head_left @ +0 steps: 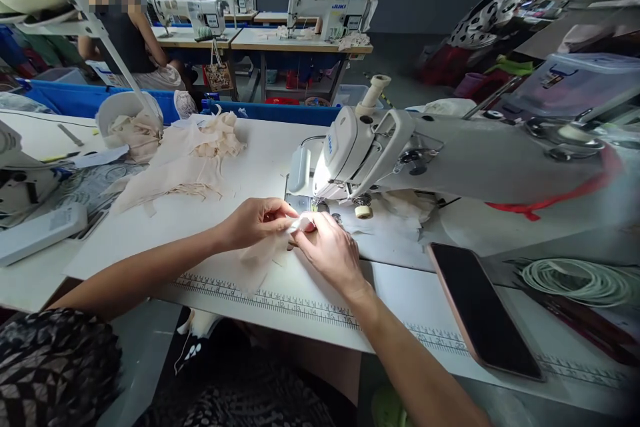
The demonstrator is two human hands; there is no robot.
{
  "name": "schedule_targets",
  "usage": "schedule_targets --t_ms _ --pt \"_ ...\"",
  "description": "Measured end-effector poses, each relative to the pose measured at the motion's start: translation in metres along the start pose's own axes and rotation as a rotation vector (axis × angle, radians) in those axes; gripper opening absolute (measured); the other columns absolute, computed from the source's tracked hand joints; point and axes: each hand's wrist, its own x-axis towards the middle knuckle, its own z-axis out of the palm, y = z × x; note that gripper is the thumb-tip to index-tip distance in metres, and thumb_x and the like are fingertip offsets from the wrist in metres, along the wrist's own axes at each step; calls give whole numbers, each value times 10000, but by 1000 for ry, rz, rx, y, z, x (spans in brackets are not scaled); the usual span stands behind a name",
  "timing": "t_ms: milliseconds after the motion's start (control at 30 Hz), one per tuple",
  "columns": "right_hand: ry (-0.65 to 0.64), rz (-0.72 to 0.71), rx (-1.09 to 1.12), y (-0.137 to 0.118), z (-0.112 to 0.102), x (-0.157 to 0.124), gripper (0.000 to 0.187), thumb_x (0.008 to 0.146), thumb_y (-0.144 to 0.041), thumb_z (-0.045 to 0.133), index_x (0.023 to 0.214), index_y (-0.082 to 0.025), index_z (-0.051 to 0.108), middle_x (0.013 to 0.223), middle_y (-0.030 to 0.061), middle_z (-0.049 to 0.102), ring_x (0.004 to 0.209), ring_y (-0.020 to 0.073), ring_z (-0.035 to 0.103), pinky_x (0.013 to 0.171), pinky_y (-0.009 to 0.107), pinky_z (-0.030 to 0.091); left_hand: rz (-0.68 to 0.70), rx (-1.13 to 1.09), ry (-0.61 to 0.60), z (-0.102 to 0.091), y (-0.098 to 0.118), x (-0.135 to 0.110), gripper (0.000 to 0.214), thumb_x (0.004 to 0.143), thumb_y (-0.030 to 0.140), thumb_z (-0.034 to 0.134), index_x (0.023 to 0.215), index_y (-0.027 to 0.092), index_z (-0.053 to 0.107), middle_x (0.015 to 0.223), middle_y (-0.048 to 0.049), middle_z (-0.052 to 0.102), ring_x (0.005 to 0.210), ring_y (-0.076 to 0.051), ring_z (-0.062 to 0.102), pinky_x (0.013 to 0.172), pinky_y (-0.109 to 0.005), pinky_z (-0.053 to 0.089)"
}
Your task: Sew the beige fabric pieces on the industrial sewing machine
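Note:
Just in front of the needle of a white sewing machine (345, 147), both my hands meet on a small piece of thin beige fabric (257, 263). My left hand (260, 220) pinches its upper edge between thumb and fingers. From the right, my right hand (330, 247) closes on the same edge, its fingertips close to the presser foot. The fabric's loose part hangs down toward the printed ruler strip (280, 303) along the table's front. Bright lamp light falls on the pinched edge, and its finer folds are hard to make out.
A phone (485, 307) lies right of my right forearm, beside a coil of pale green cord (575, 280). Stacked beige fabric pieces (175, 173) lie at left, near a white box-shaped device (45, 233). Beyond the blue cloth trough, a person (123, 40) sits among other machines.

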Motion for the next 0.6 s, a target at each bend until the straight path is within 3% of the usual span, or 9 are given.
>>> schedule_targets --t_ms 133,300,400,600 --pt "27 -3 257 5 1 4 244 916 -397 516 731 -251 579 792 43 658 713 180 582 651 313 464 -19 -45 43 -6 1 -6 312 923 389 576 1078 161 722 825 -23 650 684 -123 564 617 -232 446" --pt "-170 175 695 14 -7 6 373 855 -604 627 842 -232 629 719 34 686 609 183 619 556 314 509 -64 120 134 -34 -21 -10 310 920 400 545 1061 163 687 850 -22 642 678 -127 566 634 -239 463" --pt "-197 91 483 15 -11 4 327 934 -530 548 824 -235 634 679 26 677 577 178 600 550 314 481 -96 362 132 -52 -37 -20 267 918 371 528 1035 180 674 807 -13 659 683 -152 595 662 -258 471" --pt "-10 -97 -122 16 -8 -1 299 967 -342 482 696 -238 552 710 53 647 557 163 507 528 318 287 -202 855 74 -77 -43 -34 167 932 318 546 975 198 655 852 -39 717 781 -225 669 661 -284 451"
